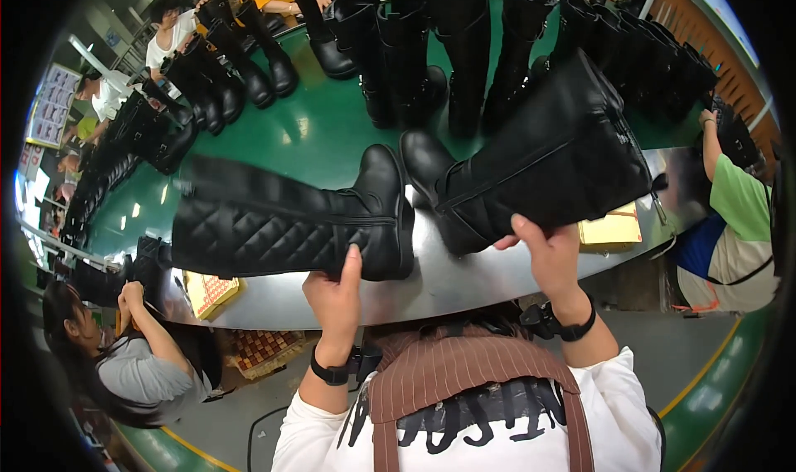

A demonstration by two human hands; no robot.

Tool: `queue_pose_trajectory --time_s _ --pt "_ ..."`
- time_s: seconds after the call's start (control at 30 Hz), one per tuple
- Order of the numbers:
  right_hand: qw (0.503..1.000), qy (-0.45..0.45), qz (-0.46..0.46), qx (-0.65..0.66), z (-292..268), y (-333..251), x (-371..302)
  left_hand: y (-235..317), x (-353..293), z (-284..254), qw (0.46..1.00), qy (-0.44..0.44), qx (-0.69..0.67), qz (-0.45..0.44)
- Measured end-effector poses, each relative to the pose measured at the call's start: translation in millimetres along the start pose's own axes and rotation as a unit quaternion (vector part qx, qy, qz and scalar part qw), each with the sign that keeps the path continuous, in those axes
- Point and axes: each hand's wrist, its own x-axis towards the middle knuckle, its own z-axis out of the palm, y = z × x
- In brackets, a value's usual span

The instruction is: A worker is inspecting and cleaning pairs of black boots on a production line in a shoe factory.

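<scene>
I hold two tall black boots over the metal edge of the work table. My left hand grips the left boot near its heel, thumb on the side. Its shaft points left, showing quilted leather, a strap at the ankle and a long seam or zip. The right boot is gripped low by my right hand, its shaft tilted up to the right and a little blurred. The toes of the boots lie close beside each other in the middle. My fingers are partly hidden behind both boots.
A green table surface curves away beyond the metal strip. Many tall black boots stand along its far side. Yellow boxes or pads lie at the near edge. Co-workers sit at left and right, others farther back.
</scene>
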Motion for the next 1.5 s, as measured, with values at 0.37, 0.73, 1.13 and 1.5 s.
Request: queue_pose_trajectory --time_s 0.37,0.73,1.13,1.5 --pt "0.967 -0.237 0.036 -0.089 -4 -2 18 -21 -2 -14 0.965 -0.228 0.065 0.115" --pt "0.929 -0.05 -0.039 -0.366 33 150 29 -117 4 32 0.973 -0.199 -0.077 -0.087" --pt "0.957 -0.236 0.037 0.167 28 57 66 -26 79 34 0.893 -0.261 -0.352 -0.1" --pt "0.921 -0.199 0.238 0.235 17 85 38 -67 35 49 0.739 -0.366 -0.545 -0.149"
